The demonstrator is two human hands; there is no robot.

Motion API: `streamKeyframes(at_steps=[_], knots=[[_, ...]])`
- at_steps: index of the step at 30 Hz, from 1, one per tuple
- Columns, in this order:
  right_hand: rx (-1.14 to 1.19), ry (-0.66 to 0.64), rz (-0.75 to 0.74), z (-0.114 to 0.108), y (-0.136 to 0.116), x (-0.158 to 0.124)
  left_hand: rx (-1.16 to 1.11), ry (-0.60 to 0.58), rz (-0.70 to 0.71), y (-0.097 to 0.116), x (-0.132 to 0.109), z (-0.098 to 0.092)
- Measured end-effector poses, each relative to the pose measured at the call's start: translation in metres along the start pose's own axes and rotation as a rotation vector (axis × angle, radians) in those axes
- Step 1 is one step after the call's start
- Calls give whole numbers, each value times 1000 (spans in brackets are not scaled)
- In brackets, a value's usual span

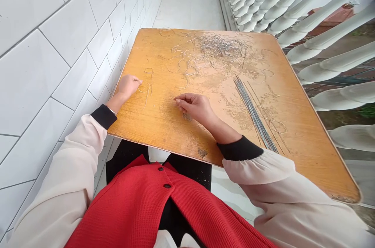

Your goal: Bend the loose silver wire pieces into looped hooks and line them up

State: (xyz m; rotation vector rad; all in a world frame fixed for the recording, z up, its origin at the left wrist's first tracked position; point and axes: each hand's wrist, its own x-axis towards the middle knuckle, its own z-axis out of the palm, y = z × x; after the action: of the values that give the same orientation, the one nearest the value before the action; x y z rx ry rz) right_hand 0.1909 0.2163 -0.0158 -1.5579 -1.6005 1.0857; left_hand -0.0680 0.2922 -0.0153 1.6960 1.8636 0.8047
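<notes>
My left hand (127, 86) rests at the left edge of the wooden table (307, 150), fingers curled, its fingertips pinching a thin bent wire (147, 90) that lies on the board. My right hand (195, 106) lies near the table's middle front, fingers pressed together in a pinch; what they hold is too thin to make out. A bundle of straight wires (253, 113) lies to the right of my right hand. A tangled heap of wire (221, 47) sits at the far side, with several loose curly wire pieces (187, 69) in front of it.
A white tiled wall (58, 45) runs close along the table's left side. White balusters (293, 9) line the right. A white floor (190, 8) lies beyond the table. Wire loops (277, 125) lie beside the straight bundle.
</notes>
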Motion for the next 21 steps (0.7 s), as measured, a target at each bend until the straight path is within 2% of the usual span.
streamKeyframes(at_steps=[3, 6, 10, 15, 21], knots=[[-226, 46, -141, -2, -8, 18, 20, -13, 17, 2, -2, 1], [-400, 54, -250, -2, -17, 48, 47, -19, 43, 0, -6, -3], [-594, 100, -346, 2, -28, 98, 48, 101, 92, -3, -8, -12], [-768, 162, -317, 7, -42, 168, -135, 188, 154, -8, -6, -12], [-881, 130, -382, 26, -49, 246, -223, 161, 163, -12, -17, -4]])
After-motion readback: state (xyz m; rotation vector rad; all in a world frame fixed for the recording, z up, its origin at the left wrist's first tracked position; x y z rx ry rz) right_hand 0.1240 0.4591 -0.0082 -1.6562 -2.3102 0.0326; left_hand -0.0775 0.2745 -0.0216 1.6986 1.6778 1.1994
